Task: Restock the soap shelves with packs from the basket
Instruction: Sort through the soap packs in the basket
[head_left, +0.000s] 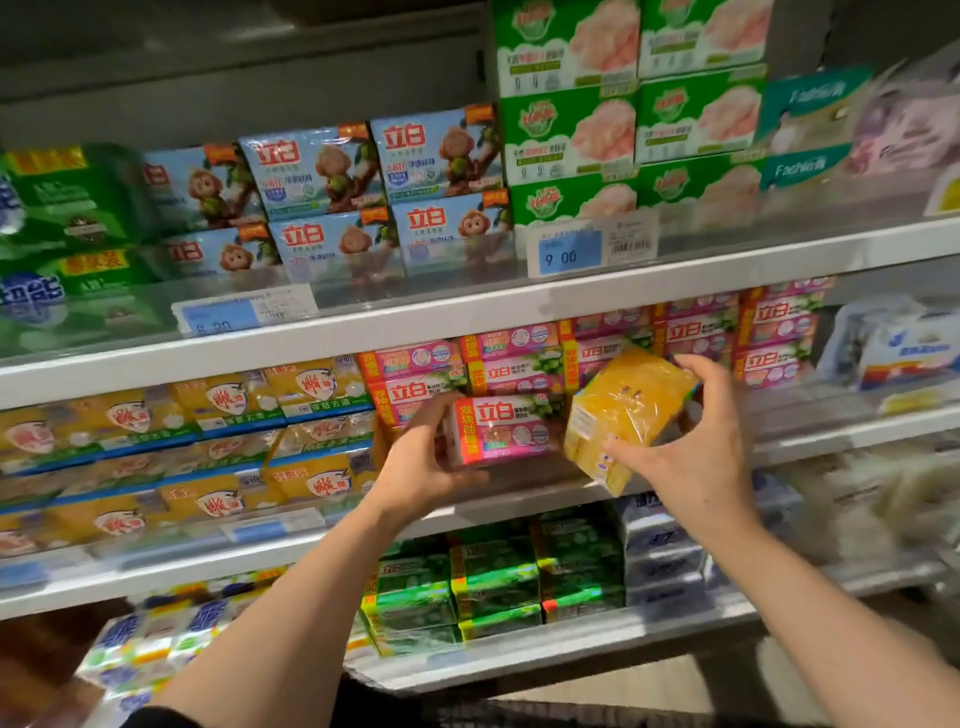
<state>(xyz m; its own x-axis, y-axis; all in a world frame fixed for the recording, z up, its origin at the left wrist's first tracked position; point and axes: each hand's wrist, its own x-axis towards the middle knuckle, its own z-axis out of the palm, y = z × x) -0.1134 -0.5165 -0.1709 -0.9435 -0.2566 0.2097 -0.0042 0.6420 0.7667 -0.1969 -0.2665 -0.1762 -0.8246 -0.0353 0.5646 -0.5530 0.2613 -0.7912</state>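
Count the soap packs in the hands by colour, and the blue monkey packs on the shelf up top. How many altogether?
Pink pack, held by the left hand: 1
Yellow pack, held by the right hand: 1
Blue monkey packs, facing front on the upper shelf: 6
Total: 8

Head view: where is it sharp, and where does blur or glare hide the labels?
Head view: sharp at the centre, on the pink pack and yellow pack in the hands; left and right edges smear; glare off the clear shelf lip washes out the left price tag.
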